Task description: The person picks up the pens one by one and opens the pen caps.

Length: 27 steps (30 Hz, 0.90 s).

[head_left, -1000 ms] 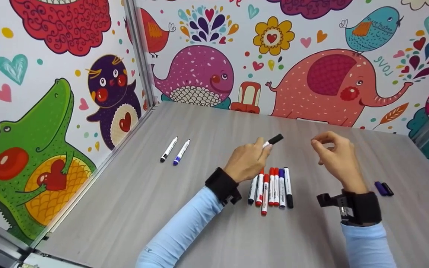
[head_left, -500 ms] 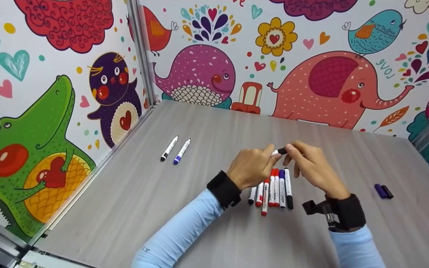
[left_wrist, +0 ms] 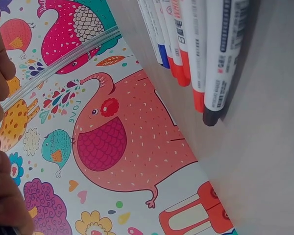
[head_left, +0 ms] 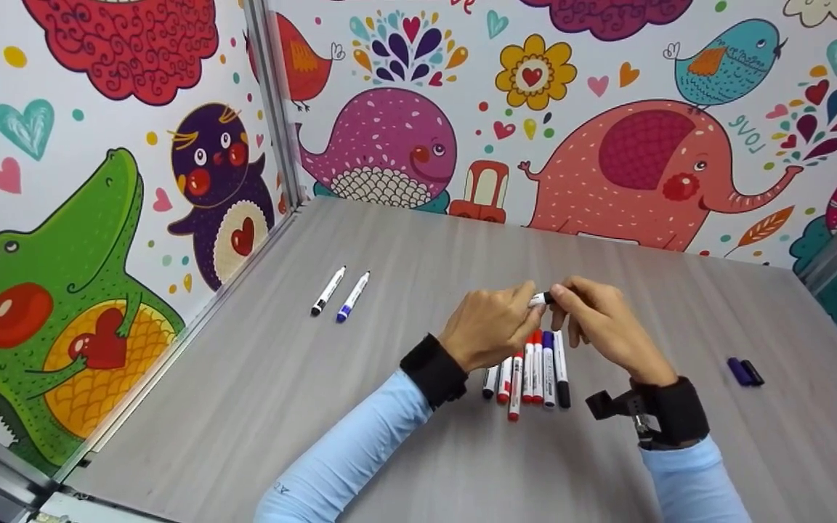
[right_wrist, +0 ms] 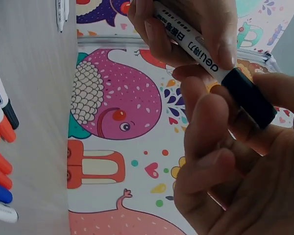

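My left hand point(head_left: 487, 325) grips a white whiteboard marker point(right_wrist: 190, 45) by its barrel, above the table. Over the marker's end sits a black cap point(right_wrist: 249, 98), which the thumb and fingers of my right hand point(head_left: 602, 319) pinch. In the head view the fingers hide much of the marker. Below the hands lies a row of several capped markers point(head_left: 528, 385) with red, blue and black ends, partly covered by my left hand. The same row point(left_wrist: 198, 54) shows at the top of the left wrist view.
Two uncapped markers, one black point(head_left: 328, 292) and one blue point(head_left: 354, 297), lie on the left of the grey table point(head_left: 244, 407). A dark blue cap point(head_left: 739, 371) and a black cap point(head_left: 753, 373) lie at the right. Cartoon-printed walls point(head_left: 389, 145) border the table.
My right hand has come leftward from apart and taken hold of the black cap. The left hand has lowered the marker slightly. The things on the table have stayed put.
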Each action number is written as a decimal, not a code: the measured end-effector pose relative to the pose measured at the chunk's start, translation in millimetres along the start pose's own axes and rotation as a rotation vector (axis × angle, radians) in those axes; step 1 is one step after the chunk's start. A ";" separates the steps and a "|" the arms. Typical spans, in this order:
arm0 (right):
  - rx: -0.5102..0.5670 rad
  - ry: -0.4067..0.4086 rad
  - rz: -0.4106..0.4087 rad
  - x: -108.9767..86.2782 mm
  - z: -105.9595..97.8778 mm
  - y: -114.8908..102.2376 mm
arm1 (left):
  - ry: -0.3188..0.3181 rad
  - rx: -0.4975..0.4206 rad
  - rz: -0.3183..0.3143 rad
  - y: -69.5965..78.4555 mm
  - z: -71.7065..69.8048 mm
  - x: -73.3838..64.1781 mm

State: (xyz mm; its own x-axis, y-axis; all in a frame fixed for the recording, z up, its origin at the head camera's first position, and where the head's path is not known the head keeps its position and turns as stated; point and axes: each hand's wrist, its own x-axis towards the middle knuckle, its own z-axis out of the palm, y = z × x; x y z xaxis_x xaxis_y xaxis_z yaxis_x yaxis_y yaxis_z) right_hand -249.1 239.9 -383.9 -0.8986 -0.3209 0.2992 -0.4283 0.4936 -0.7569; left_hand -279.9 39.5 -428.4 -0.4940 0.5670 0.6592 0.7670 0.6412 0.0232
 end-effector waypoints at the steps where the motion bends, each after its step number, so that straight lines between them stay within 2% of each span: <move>1: 0.026 -0.003 -0.002 0.7 0.6 0.6 | 0.010 0.010 0.000 0.0 0.0 -0.1; 9: 0.155 -0.026 -0.013 2.5 1.4 3.6 | 0.043 0.039 0.018 1.0 0.2 1.9; 19: 0.183 -0.024 -0.042 1.5 4.1 2.9 | 0.063 0.012 0.025 -0.2 -2.3 1.3; 27: 0.187 -0.012 -0.073 1.0 6.4 2.6 | 0.046 -0.007 0.019 -0.7 -4.8 0.4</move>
State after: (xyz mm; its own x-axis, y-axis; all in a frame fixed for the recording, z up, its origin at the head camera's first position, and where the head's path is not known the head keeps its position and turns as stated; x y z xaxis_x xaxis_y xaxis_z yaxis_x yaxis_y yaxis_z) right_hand -250.5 235.6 -389.2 -0.8640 -0.3603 0.3516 -0.4665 0.3105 -0.8282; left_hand -278.7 36.8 -424.5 -0.4597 0.5545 0.6937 0.7792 0.6266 0.0155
